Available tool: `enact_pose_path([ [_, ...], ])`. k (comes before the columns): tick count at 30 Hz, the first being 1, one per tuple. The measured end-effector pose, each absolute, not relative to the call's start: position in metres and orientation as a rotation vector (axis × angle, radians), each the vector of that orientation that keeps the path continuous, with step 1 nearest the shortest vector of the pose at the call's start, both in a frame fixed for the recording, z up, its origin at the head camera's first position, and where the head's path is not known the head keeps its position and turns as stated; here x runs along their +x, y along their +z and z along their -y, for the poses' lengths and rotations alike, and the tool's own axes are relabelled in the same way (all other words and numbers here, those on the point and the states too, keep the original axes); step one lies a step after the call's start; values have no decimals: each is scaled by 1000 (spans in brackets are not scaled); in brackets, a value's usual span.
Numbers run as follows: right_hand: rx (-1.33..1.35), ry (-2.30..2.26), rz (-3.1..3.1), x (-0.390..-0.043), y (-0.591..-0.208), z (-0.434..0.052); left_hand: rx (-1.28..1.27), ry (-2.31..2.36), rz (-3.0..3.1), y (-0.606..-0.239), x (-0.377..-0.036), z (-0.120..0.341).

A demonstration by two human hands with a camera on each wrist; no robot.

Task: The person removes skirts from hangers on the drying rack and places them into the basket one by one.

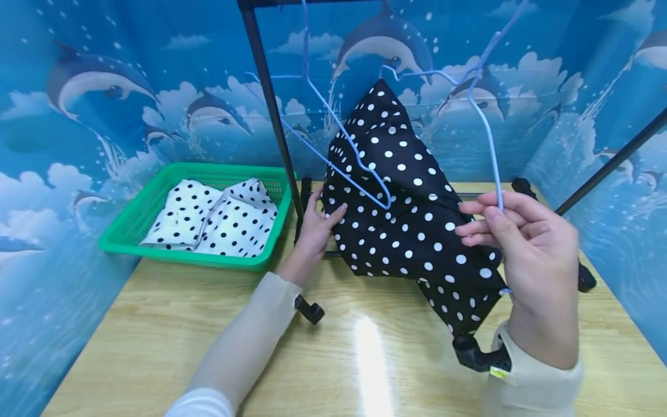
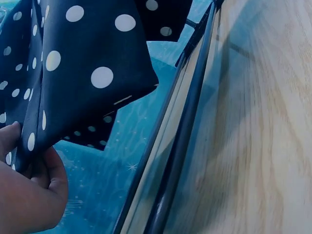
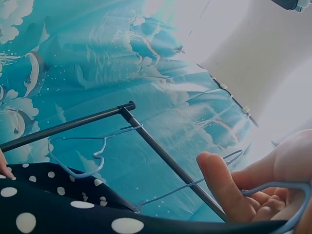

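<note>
My right hand (image 1: pixel 542 255) holds a blue wire hanger (image 1: pixel 488 136) by one arm, pinching the wire between thumb and fingers. A black cloth with white dots (image 1: pixel 406 191) lies along this hanger, one corner up at its far end and another low by my right wrist. My left hand (image 1: pixel 311 229) pinches the cloth's left edge, thumb on the near side. In the left wrist view, the cloth (image 2: pixel 97 44) falls in folds from the left hand (image 2: pixel 36 190). A second blue hanger (image 1: pixel 333 116) dangles from the rack and overlaps the cloth in the head view.
The black rack (image 1: pixel 268 92) stands on the wooden table (image 1: pixel 333 347), its bar crossing above. A green basket (image 1: pixel 120 231) with white black-dotted cloth (image 1: pixel 234 220) folded in it sits at the left. Dolphin-printed sheeting (image 1: pixel 198 35) surrounds the table.
</note>
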State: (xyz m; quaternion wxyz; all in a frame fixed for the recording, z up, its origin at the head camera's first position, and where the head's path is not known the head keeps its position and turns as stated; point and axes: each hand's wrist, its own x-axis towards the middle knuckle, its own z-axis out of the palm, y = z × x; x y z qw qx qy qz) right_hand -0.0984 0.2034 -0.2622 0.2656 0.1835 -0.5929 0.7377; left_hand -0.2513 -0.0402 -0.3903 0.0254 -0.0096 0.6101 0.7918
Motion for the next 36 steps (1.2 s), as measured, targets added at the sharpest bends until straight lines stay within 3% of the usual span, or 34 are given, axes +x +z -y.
enact_pose_path([
  [36,438,2003,1660,-102,-263,-209,101,2437,-1997,-344,-221,77],
])
